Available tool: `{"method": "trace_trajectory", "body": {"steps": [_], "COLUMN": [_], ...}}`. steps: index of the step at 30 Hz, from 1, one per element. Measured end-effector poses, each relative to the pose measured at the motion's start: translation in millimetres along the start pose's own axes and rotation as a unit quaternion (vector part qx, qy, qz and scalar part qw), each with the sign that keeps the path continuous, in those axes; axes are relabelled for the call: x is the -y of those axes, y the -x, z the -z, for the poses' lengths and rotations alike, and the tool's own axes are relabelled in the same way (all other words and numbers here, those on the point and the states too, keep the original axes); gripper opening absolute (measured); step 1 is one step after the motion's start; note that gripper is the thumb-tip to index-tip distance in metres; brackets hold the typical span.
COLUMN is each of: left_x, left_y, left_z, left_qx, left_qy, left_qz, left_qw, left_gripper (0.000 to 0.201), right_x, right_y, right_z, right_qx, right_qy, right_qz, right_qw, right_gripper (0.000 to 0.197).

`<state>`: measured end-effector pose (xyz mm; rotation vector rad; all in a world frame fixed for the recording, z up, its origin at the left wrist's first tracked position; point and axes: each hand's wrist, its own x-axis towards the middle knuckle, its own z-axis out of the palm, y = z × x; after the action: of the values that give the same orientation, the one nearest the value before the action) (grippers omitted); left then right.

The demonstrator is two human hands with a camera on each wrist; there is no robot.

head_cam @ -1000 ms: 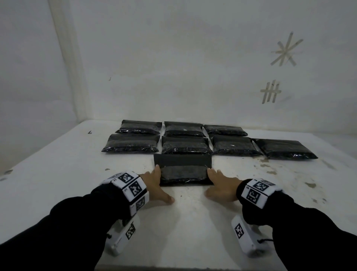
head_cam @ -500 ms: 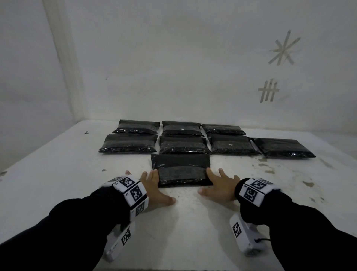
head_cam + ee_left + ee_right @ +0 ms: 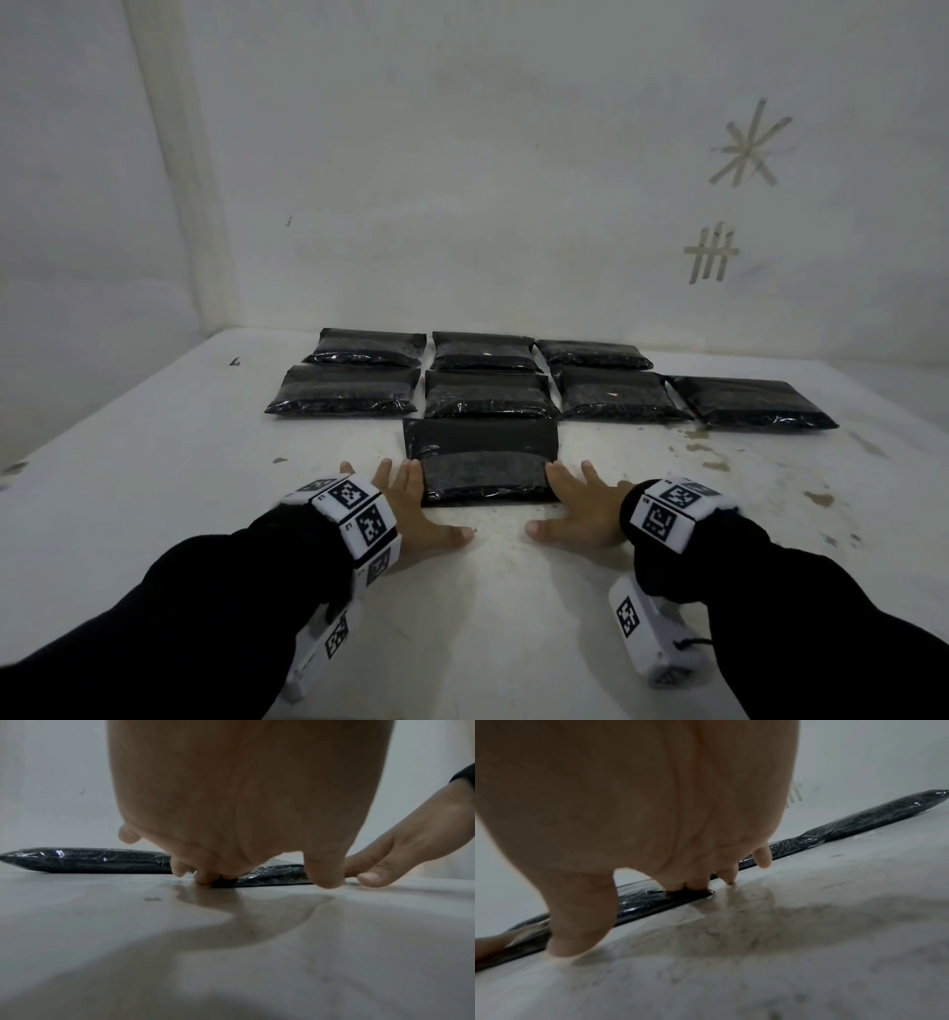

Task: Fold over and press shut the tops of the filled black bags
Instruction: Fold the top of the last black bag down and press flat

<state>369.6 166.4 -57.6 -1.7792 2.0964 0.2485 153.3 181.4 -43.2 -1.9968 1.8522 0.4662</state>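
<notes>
1. Bare work/packing booth, not a home: plain white walls (image 3: pixel 462 154) all round, no furniture or decor.
2. White surface (image 3: pixel 154 462), scuffed w/ brown stains (image 3: pixel 714 465) on the right side; looks like a much-used bench.
3. Tape marks on back wall: asterisk shape (image 3: pixel 747 146) & a tally-like set of strips (image 3: pixel 711 254) below it.
4. Seven filled black bags (image 3: pixel 485 393) laid in neat rows at the back, an eighth bag (image 3: pixel 480 457) just in front; batch-style work.
5. Both wrists carry white marker-coded bands (image 3: pixel 359 514), i.e. a recording setup.
</notes>
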Motion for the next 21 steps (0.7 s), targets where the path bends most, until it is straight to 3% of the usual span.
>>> {"method": "trace_trajectory", "body": {"steps": [14,17,21], "left_x": [-3,-1,2], "left_y": [-1,0,7], "left_z": [-5,-2,12], "left_qx": [-0.024,-0.037,-0.082], "left_qy": [-0.004,0.000,0.080], "left_qz": [0.011,0.006,-0.028], "left_qw": [1.000,0.999,0.993], "left_gripper": [0.109,0.097,0.060], "right_x": [1,0,-5], "right_y": [1,1,-2], "right_z": [-1,1,7], "right_qx": [-0.016,-0.016,-0.025], "right_qy": [-0.007,-0.007,-0.079], "right_qz": [-0.004,-0.003,0.004], "right_qw": [1.000,1.000,0.997], "right_gripper": [0.090,0.085,0.068]}}
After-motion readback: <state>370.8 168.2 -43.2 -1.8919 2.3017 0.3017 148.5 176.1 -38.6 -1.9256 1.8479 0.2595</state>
